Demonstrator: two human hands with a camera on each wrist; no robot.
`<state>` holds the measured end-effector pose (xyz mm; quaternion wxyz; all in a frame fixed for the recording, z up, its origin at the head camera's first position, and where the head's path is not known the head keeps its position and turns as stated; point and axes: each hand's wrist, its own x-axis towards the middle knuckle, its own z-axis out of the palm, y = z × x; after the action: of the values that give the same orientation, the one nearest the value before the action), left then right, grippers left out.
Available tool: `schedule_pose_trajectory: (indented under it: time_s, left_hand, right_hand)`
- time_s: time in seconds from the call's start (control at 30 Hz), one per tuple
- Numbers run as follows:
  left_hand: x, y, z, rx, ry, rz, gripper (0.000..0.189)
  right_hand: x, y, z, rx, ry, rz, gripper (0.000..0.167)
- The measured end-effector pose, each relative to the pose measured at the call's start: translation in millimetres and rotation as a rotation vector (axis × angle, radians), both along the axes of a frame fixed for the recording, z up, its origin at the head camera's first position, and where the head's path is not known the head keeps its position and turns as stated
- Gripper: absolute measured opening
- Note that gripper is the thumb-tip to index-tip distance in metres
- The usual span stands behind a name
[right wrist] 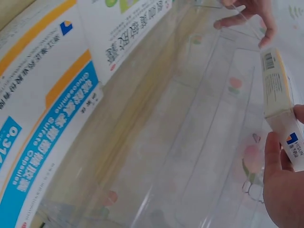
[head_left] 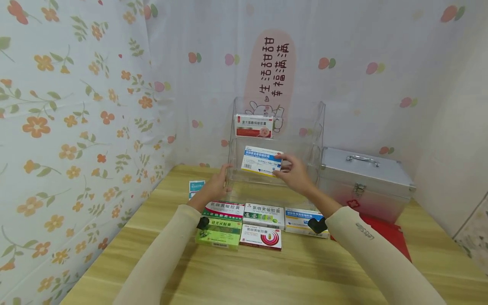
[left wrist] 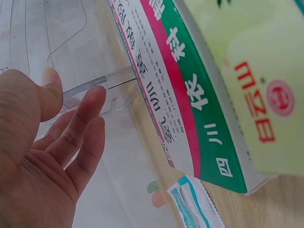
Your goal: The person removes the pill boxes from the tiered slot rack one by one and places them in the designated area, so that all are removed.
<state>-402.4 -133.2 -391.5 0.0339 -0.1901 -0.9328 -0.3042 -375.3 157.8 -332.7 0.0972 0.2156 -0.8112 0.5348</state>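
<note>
My right hand (head_left: 295, 173) grips the right end of a blue-and-white medicine box (head_left: 262, 161), thumb below and fingers above. The box is tilted slightly in front of the middle tier of a clear acrylic display rack (head_left: 276, 183). At the rack's left side, my left hand (head_left: 216, 185) pinches the edge of the clear panel between thumb and index finger, as the left wrist view shows; its other fingers are loosely bent. A red-and-white medicine box (head_left: 254, 126) stands on the upper tier, toward the left.
Before the rack lie a green-and-magenta box (head_left: 225, 210), a white-green box (head_left: 264, 214), another blue-and-white box (head_left: 301, 221), a light green box (head_left: 217, 238) and a white-red box (head_left: 261, 237). Teal-white packets (head_left: 196, 186) lie left. A silver case (head_left: 366, 182) and red item (head_left: 385, 233) stand right.
</note>
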Motion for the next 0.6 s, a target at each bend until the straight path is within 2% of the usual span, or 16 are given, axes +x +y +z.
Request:
schedule_pose_trajectory:
  time_s: [0.13,0.33,0.6]
  left_hand:
    - [0.4,1.0,1.3,-0.007,0.011,0.006,0.086]
    - [-0.3,0.2,-2.7,0.006,0.016,0.009,0.087]
    - [-0.8,1.0,-1.9,0.003,0.037,-0.003,0.087]
  right_hand:
    - [2.0,1.0,-5.9,0.004,-0.028,0.010,0.051]
    - [5.4,1.3,-13.8,0.022,-0.045,0.042,0.050]
    - [13.3,4.6,-23.9,0.050,-0.049,0.040,0.052]
